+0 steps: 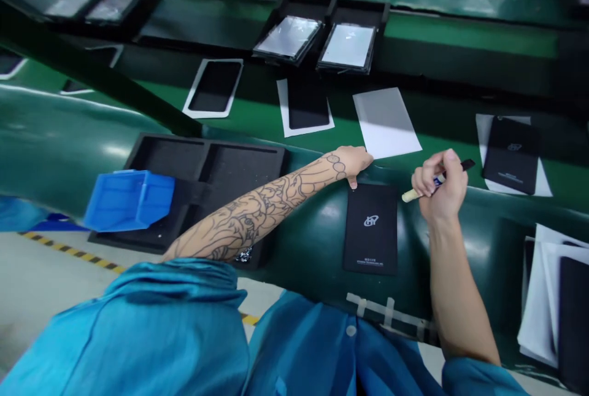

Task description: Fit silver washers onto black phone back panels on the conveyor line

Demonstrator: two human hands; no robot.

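My left hand point(353, 161) reaches across the bench, its thumb spread apart from the fingers. The fingertips are at the lower left corner of a white sheet point(387, 121); whether they touch it is unclear. Just below the thumb lies a black tablet back panel point(370, 230) with a light logo, flat on the green bench mat. To the right, above the mat, my right hand point(442, 184) is closed around a marker pen point(410, 195) with a pale yellow end and a black end.
A black two-part tray point(243, 163) and a blue bin point(131, 199) stand on the left. Black panels on white sheets lie along the green belt point(257, 120), one point(512, 153) at right. Behind stand trays with tablet screens point(348, 45). Stacked sheets point(540, 298) lie at lower right.
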